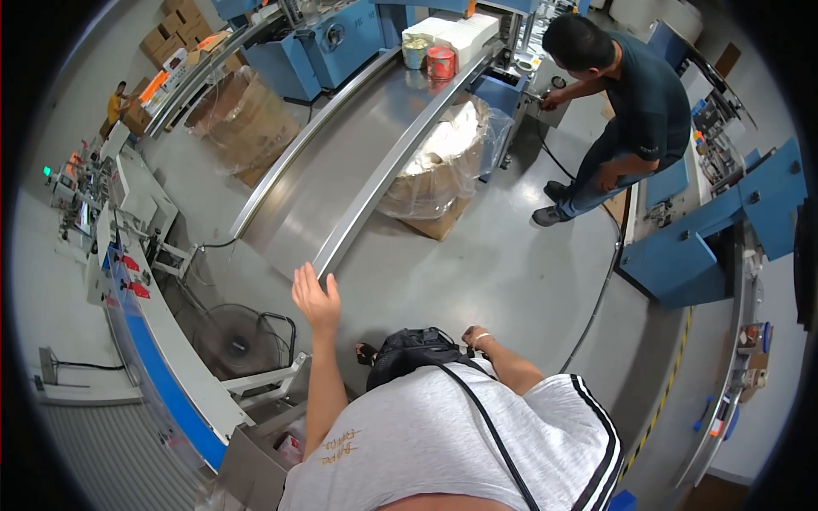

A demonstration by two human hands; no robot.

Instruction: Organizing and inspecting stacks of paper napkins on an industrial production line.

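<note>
Well left of the metal tabletop (358, 145), a blue belt (170, 383); beside its near end, a floor fan (237, 342); along its left rail, a wrapped carton (247, 119). Right at its near end, the left hand (315, 300), fingers straight, grip flat with nothing in it, contact with the metal impossible to tell. On its far end, a blue-green can (415, 54), a red can (441, 65) and a white stack (460, 36), already set down; seemingly no lifting under way, amount left impossible to judge. Rightward and nearer than the tabletop, the right hand (477, 337), fingers curled, contents hidden. Farther right, a co-worker (643, 102) beside a machine.
</note>
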